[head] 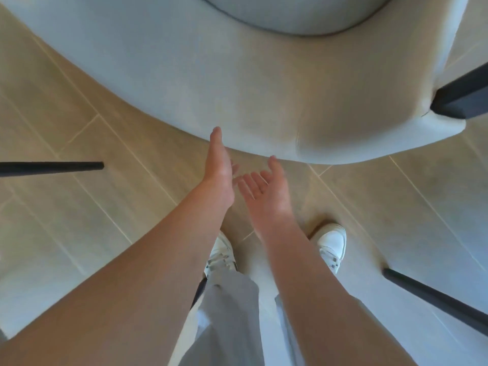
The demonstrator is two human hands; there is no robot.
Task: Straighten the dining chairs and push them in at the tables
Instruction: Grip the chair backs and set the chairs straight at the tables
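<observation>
Legs: pale grey trousers (229, 313) hang straight down at the bottom of the head view.
Feet: two white trainers (331, 244) stand on the beige tiled floor (79, 207), toes toward the chair.
Left hand: the left hand (219, 167) is extended, fingers straight and together, thumb edge up, holding nothing; its fingertips reach the lower edge of the chair back.
Right hand: the right hand (264, 186) is spread, palm turned up, fingers relaxed, holding nothing, just short of the chair.
Chair: a pale grey upholstered dining chair with a curved back (237, 88) stands directly ahead of the person, filling the upper view.
Chair legs: dark, slim legs (435, 299) angle out at left and right.
</observation>
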